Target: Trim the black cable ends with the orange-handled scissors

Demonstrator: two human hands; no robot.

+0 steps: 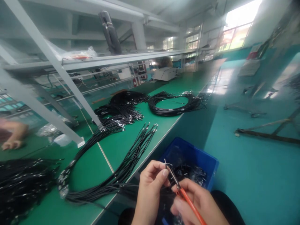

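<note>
My left hand [150,184] is closed in a pinch at the tip of an orange-handled tool [185,195], on a small metal piece I can barely make out. My right hand [199,203] is wrapped round the tool's orange handle. Both hands hover over a blue bin [187,150] of small dark parts, beside the edge of the green workbench [112,147]. A bundle of black cables [122,162] with metal ends lies looped on the bench just left of my hands.
More cable coils [173,104] and piles [122,106] lie farther along the bench; another heap [21,181] sits at the left. Another person's hand [11,143] rests on the bench at far left. A white metal shelf frame [65,81] crosses above. Teal floor [253,168] at right.
</note>
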